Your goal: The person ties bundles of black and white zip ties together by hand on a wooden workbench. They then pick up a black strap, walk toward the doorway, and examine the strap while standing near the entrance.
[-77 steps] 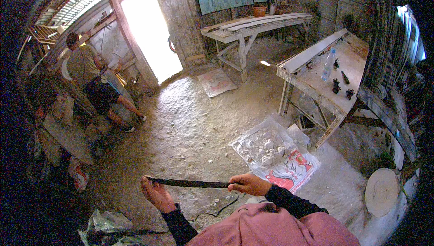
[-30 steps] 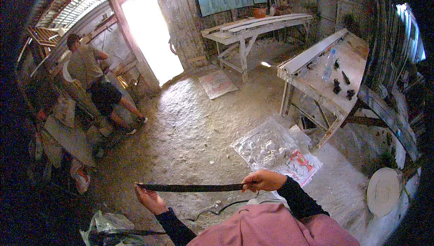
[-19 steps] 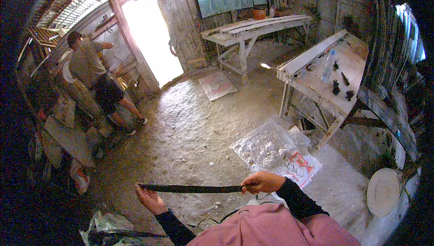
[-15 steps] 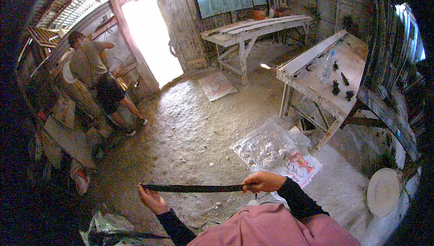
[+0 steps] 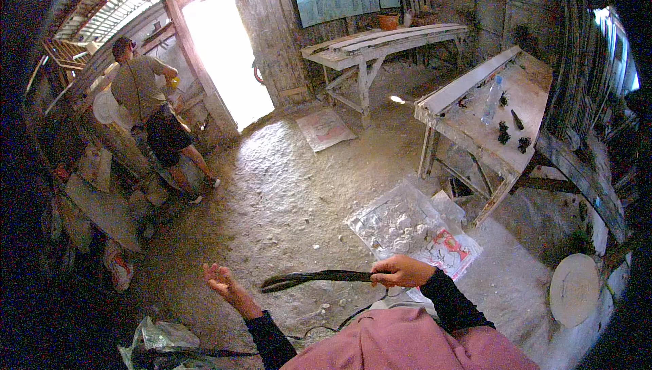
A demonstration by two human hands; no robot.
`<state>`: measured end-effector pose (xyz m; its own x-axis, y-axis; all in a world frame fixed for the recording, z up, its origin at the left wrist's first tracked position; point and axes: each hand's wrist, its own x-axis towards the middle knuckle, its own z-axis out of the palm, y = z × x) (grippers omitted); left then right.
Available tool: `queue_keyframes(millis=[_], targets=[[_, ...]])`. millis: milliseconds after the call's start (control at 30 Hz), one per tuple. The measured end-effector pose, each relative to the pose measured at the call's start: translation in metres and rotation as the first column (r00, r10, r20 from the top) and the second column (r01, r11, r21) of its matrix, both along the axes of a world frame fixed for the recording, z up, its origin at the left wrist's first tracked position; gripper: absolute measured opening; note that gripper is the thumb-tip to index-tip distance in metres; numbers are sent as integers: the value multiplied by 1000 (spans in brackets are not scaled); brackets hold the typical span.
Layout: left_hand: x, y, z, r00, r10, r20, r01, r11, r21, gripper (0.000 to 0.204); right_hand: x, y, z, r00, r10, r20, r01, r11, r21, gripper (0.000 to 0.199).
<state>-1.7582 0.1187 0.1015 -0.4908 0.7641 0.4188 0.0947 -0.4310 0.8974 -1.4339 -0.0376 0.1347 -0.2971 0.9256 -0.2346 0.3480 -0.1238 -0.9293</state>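
Note:
My right hand (image 5: 406, 271) grips a long black flat strip (image 5: 316, 276), like a strap or band, in front of my body. The strip juts out to the left and doubles back in a narrow loop at its free end. To the left of that loop, apart from it, my left hand (image 5: 229, 287) is held palm up with its fingers spread and nothing in it. A thin black length (image 5: 333, 330) runs across my lap toward the clear plastic bag (image 5: 163, 335) on the floor at lower left. Where it joins the held strip is hidden.
A plastic sheet (image 5: 390, 224) with pale rubble lies ahead. A worktable (image 5: 468, 125) at right bears a clear bottle and small dark bundles. A round pale disc (image 5: 574, 290) stands at lower right. Far left, another person (image 5: 142, 88) stands by the doorway. A long bench (image 5: 387, 42) is behind.
The strip was stretched straight between both hands; my left hand has let go and opened, and the strip now hangs looped from my right hand. The other person has straightened up somewhat.

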Motion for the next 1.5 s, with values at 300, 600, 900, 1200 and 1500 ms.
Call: queue_keyframes(millis=[300, 600, 900, 1200, 1500], targets=[[119, -75, -9, 137, -808, -573, 811, 424, -403, 55, -11, 0, -11, 999, -6, 35, -3, 966, 258, 23], [133, -91, -1, 6, -844, -536, 847, 289, -446, 58, -16, 1, -28, 998, 55, -17, -50, 974, 221, 23], [135, -96, -1, 68, -993, -95, 924, 99, -369, 52, -16, 2, -19, 980, 35, -194, -20, 997, 77, 25], [131, -94, 3, 254, -964, 83, 877, 193, -439, 41, -23, 2, -3, 949, -35, -314, 30, 999, -22, 26], [124, -93, 6, 355, -930, -97, 814, 359, -457, 43, -25, -1, -2, 864, -63, -499, 22, 996, -87, 17]])
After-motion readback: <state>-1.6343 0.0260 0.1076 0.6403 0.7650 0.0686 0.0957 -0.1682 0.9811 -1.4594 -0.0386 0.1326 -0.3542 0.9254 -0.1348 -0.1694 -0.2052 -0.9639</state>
